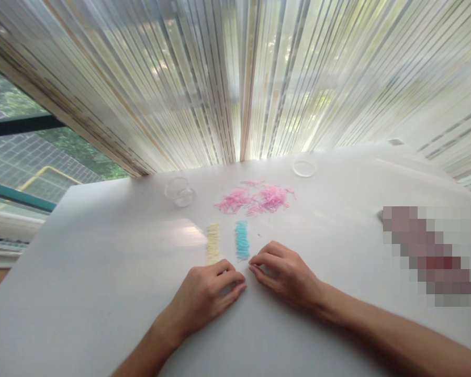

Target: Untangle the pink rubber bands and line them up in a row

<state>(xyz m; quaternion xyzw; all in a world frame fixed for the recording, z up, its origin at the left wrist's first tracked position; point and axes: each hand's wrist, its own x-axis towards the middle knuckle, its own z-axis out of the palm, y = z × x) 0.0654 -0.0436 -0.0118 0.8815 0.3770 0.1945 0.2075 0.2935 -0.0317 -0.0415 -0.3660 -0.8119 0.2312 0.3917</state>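
Two neat columns of short thin strands lie side by side on the white table, a pale yellow column [212, 242] and a blue column [242, 241]. My left hand [212, 290] rests just below them, thumb and fingers pinched together under the blue column's lower end. Just to the right, my right hand [284, 272] is also pinched, its fingertips close to the blue column's bottom edge. Anything between either set of fingertips is too small to make out. Beyond the columns spreads a loose pile of pink strands [272, 198].
A clear round container [178, 191] stands at the back left of the white table [102, 293]. A clear round lid [303, 168] lies at the back. On the right is a blurred-out, pixelated long object [427, 254]. A striped string curtain [180, 78] hangs along the far edge.
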